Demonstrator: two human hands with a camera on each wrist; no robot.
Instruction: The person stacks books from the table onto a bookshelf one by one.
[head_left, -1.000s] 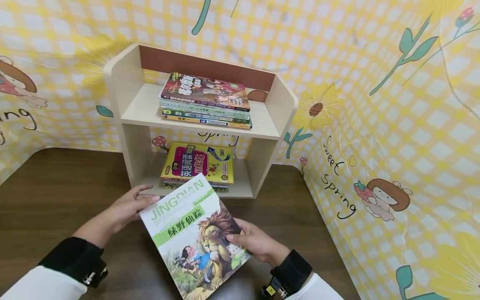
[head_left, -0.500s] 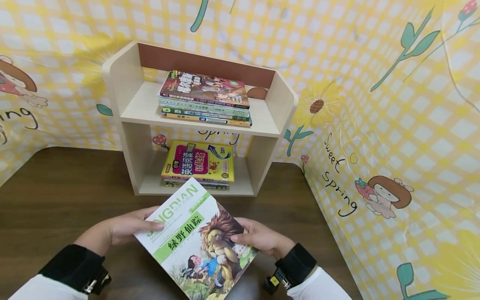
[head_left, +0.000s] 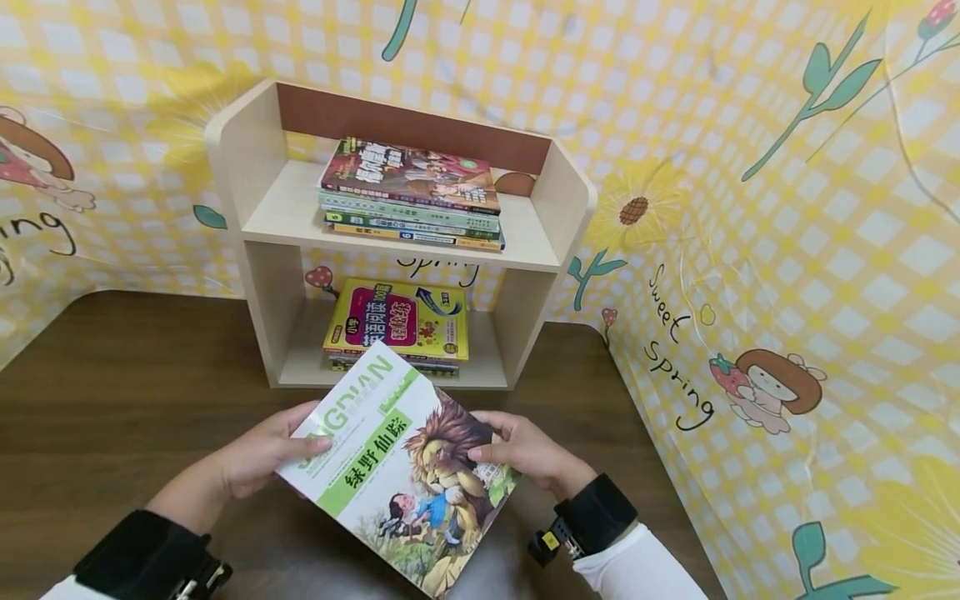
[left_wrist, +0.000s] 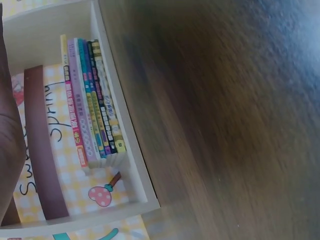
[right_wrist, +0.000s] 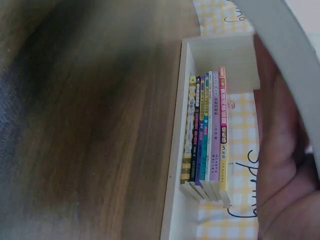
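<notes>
A book (head_left: 405, 467) with a lion and a girl on its white and green cover is held tilted above the table, in front of the shelf. My left hand (head_left: 262, 450) grips its upper left edge, thumb on the cover. On its right edge my right hand (head_left: 528, 454) pinches it, the thumb on top and the other fingers behind. In the left wrist view only part of the left hand (left_wrist: 9, 135) shows at the left border. The right wrist view has the right hand (right_wrist: 287, 170) beside the book's pale edge (right_wrist: 285, 55).
A two-tier wooden bookshelf (head_left: 528, 325) stands behind the book. Its upper tier bears a stack of books (head_left: 412, 196), its lower tier another stack topped by a yellow book (head_left: 442, 321). The brown table (head_left: 150, 358) meets a checkered cloth wall (head_left: 712, 250) at the back and right.
The left hand has shifted its hold, its thumb now lying over the cover. The book has turned slightly and moved a little to the right, with the right hand keeping its grip.
</notes>
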